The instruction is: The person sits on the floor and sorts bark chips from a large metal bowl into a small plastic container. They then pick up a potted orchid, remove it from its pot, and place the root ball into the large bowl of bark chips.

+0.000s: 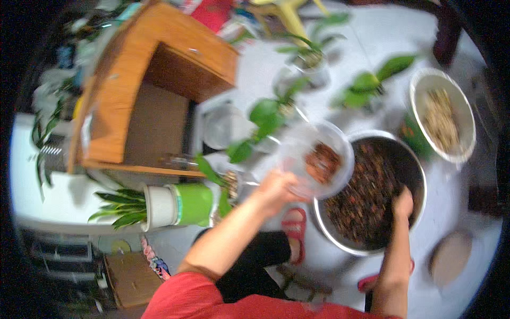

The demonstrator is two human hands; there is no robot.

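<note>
A clear plastic pot (291,151) is in my left hand (279,187), tilted beside the rim of a large metal basin, with some reddish-brown bark chips (323,163) inside. The round metal basin (418,175) holds a deep heap of dark brown bark pieces (358,199). Against the right part of that heap is my right hand (403,203); its fingers are partly hidden in the bark, so whether they grip any cannot be told.
Beyond the basin stand leafy potted plants (312,63) and a loose-looking leafy plant (364,85). A whitish bucket (470,115) with pale fibrous material is at the right. On the left are a wooden cabinet (131,52) and a green-and-white planter (195,204). A round, tan flat thing (452,259) lies lower right.
</note>
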